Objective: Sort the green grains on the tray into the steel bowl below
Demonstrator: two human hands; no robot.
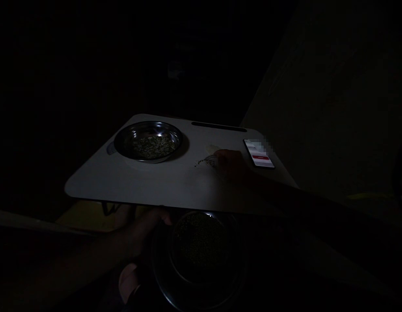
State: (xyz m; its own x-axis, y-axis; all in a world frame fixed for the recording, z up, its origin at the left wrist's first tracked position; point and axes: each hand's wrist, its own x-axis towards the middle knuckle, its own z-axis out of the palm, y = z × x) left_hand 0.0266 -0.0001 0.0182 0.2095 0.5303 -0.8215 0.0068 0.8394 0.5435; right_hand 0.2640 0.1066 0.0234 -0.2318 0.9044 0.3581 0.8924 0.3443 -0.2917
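In dim light, my left hand [151, 221] is at the left rim of a wide metal bowl [165, 288] below the table's front edge, thumb at the rim and the other fingers hidden. Small green round pieces, like peas or beans, fill the inner part of this bowl. My right hand [231, 164] rests low over the white table [148, 184], its fingers closed. At its fingertips are thin pale strands with small dark and light bits [205, 161], too dark to name. To the left stands a shiny steel bowl [148, 159] holding pale and greenish flakes or pods [153, 147].
A phone [261, 156] with a lit screen lies at the table's right side, close to my right forearm. Along the far edge runs a dark slot [218, 126]. A pale wall [331, 108] rises on the right. The surroundings are nearly black.
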